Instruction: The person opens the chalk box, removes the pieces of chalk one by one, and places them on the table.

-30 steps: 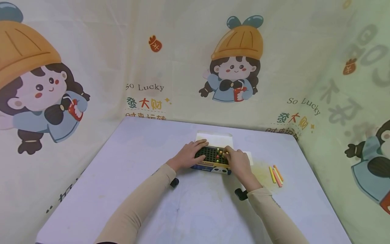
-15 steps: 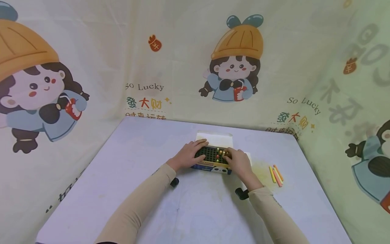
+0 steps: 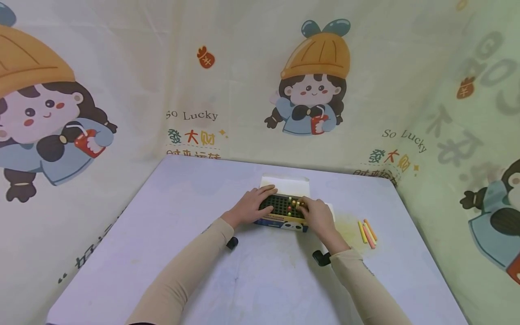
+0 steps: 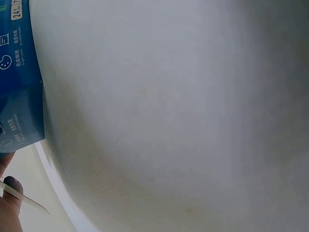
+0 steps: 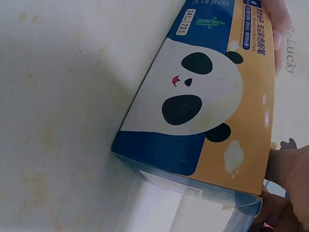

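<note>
A blue and orange chalk box (image 5: 193,96) with a panda on its front stands on the table, its lid open at the back in the head view. Its black holder (image 3: 280,205) has rows of holes, with several chalk sticks (image 3: 290,209) upright toward the right side. My left hand (image 3: 249,207) holds the box's left end, fingers at the far edge and thumb at the near one. At the right end, my right hand (image 3: 321,219) has curled fingers and pinches a chalk stick, mostly hidden by them. The right wrist view shows those fingers behind the box's top edge.
Several loose chalk sticks (image 3: 367,234), yellow, orange and pink, lie on the white table (image 3: 195,194) to the right of the box. Yellowish dust marks the tabletop near them. A printed cloth (image 3: 243,90) hangs behind the table.
My right fingers have shifted slightly at the box's right end, and more of a pale yellow chalk beside them shows. My left hand stays on the box.
</note>
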`<state>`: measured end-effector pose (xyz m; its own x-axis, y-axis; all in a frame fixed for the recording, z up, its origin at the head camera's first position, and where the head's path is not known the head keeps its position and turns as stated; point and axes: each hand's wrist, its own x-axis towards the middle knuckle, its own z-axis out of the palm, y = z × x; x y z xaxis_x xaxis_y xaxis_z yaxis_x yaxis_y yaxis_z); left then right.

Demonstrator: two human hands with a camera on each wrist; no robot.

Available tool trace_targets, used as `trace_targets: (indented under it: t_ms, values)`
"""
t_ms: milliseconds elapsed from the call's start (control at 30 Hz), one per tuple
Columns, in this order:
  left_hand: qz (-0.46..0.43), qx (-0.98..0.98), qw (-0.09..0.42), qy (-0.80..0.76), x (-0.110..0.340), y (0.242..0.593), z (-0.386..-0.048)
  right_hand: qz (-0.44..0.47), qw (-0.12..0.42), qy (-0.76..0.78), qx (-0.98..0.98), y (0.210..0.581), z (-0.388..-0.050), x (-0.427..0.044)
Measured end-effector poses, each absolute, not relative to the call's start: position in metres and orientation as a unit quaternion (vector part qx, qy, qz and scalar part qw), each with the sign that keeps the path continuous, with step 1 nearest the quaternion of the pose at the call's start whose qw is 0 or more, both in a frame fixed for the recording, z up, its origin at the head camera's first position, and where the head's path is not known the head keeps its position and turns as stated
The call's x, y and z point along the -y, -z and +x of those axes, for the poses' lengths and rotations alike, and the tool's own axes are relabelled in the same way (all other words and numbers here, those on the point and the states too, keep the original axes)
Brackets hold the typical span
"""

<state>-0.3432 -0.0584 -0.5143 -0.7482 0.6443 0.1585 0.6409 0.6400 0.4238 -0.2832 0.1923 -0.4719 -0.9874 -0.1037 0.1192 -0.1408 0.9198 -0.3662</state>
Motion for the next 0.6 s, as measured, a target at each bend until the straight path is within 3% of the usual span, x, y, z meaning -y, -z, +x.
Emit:
trace_targets:
  t_ms: [600]
  values:
    - [0.355,-0.906,0.003,-0.229,0.0578,0.5147,-0.3437,0.071,0.058,-0.187,0.978,0.4748,-0.2851,-0.1941]
